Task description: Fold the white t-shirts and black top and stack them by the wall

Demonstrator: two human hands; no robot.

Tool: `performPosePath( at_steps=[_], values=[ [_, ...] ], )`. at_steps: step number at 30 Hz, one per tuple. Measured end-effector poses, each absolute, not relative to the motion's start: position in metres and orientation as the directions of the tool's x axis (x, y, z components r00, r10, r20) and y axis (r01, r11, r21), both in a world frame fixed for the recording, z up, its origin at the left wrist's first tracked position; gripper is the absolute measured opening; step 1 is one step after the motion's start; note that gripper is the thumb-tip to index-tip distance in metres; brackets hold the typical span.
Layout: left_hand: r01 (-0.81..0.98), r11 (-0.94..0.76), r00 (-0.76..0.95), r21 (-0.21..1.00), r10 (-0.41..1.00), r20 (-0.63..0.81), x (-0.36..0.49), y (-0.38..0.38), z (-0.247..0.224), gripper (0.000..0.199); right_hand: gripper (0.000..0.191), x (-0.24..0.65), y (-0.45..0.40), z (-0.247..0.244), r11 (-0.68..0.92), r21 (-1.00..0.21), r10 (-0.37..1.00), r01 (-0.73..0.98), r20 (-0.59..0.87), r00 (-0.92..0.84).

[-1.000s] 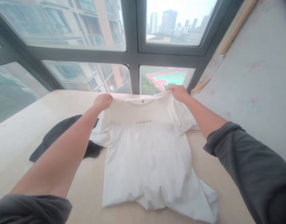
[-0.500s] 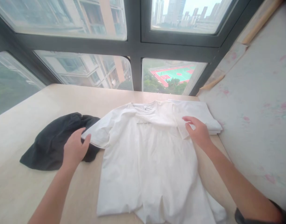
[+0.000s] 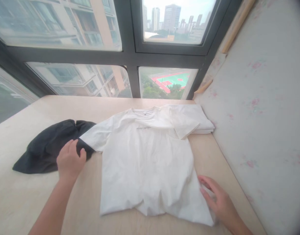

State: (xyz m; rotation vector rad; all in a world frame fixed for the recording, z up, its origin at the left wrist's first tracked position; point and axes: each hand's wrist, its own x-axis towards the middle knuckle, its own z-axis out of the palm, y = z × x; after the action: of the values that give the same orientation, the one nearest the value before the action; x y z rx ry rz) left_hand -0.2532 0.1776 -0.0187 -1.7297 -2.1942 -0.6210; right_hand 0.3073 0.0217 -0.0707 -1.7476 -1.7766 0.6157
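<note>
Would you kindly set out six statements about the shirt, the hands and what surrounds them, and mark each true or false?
1. The shirt lies spread on the table. True.
2. The left hand is pinching the collar. False: the left hand is by the black cloth, thumb and fingers apart.
3. A folded white cloth lies near the wall. True.
4. The black cloth is right of the shirt. False: it lies on the left.
5. A sports court shows through the window. True.
6. The right hand holds a sleeve. False: the right hand is at the shirt's lower right edge.
</note>
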Motion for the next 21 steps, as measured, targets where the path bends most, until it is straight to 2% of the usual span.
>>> performPosePath(
  at_steps=[2, 4, 6, 8, 11, 13, 15, 17, 19, 21],
  values=[
    [0.98, 0.113, -0.18, 0.164, 0.854, 0.488, -0.231, 0.155, -0.02, 0.051, 0.044, 0.307, 0.008, -0.066, 0.107, -0.63, 0.994, 0.769, 0.073, -0.079],
    [0.976, 0.082, -0.164, 0.203, 0.889, 0.427, -0.212, 0.122, -0.026, 0.054, 0.052, 0.308, -0.004, -0.063, 0.167, -0.574, 0.985, 0.801, 0.059, -0.163],
    [0.928, 0.166, -0.265, 0.333, 0.923, 0.278, -0.199, 0.084, -0.035, 0.061, 0.059, 0.31, -0.013, -0.062, 0.221, -0.523, 0.971, 0.823, 0.041, -0.234],
    [0.802, 0.305, -0.39, 0.514, 0.919, 0.064, -0.189, 0.045, -0.044, 0.066, 0.066, 0.312, -0.021, -0.065, 0.257, -0.477, 0.96, 0.84, 0.027, -0.278],
    [0.637, 0.4, -0.416, 0.659, 0.898, -0.142, -0.174, -0.001, -0.049, 0.068, 0.076, 0.313, -0.03, -0.069, 0.308, -0.415, 0.946, 0.856, 0.04, -0.321],
    [0.622, 0.372, -0.397, 0.689, 0.908, -0.132, -0.162, -0.017, -0.049, 0.069, 0.082, 0.311, -0.033, -0.069, 0.357, -0.375, 0.931, 0.856, 0.067, -0.359],
    [0.654, 0.299, -0.36, 0.695, 0.931, -0.062, -0.153, -0.022, -0.047, 0.066, 0.086, 0.308, -0.035, -0.067, 0.417, -0.328, 0.908, 0.848, 0.105, -0.406],
    [0.69, 0.22, -0.307, 0.69, 0.952, 0.003, -0.149, -0.019, -0.046, 0.059, 0.081, 0.306, -0.038, -0.065, 0.473, -0.276, 0.881, 0.837, 0.156, -0.446],
    [0.704, 0.174, -0.265, 0.688, 0.964, 0.028, -0.15, -0.012, -0.048, 0.05, 0.073, 0.306, -0.041, -0.068, 0.467, -0.245, 0.881, 0.85, 0.214, -0.423],
    [0.704, 0.17, -0.27, 0.689, 0.962, 0.04, -0.154, -0.006, -0.05, 0.043, 0.069, 0.308, -0.044, -0.077, 0.395, -0.252, 0.904, 0.883, 0.275, -0.326]
  ],
)
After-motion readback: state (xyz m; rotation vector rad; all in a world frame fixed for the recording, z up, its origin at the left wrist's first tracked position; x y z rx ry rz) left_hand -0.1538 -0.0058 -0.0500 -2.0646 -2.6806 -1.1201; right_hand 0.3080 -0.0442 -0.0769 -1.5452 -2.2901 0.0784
